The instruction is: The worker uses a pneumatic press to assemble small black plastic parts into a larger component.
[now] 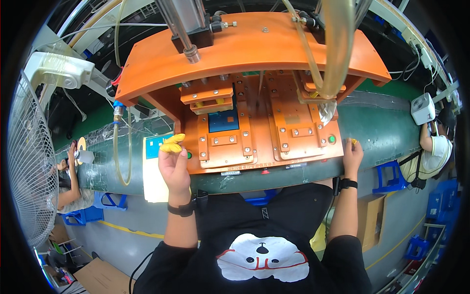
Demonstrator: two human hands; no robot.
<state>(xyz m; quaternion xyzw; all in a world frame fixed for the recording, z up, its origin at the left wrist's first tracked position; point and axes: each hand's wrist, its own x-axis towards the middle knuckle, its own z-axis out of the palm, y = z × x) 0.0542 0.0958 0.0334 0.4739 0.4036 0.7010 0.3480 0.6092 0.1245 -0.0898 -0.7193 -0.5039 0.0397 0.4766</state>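
My left hand is raised at the left front corner of an orange press, beside a green button. Yellow finger cots cover some of its outstretched fingers, and I see nothing held. Off the press's right side is my right hand, near another green button. Its fingers are loosely bent and foreshortened, with a bit of yellow at one tip and no object visible. Inside the press, a blue panel lies in the left fixture, partly under an orange pressing block. The right fixture shows bare orange plate.
Left of the press, a blue sheet lies on pale yellow paper. A hose hangs there, near a fan. Co-workers sit along the green bench at both ends; a white device stands right.
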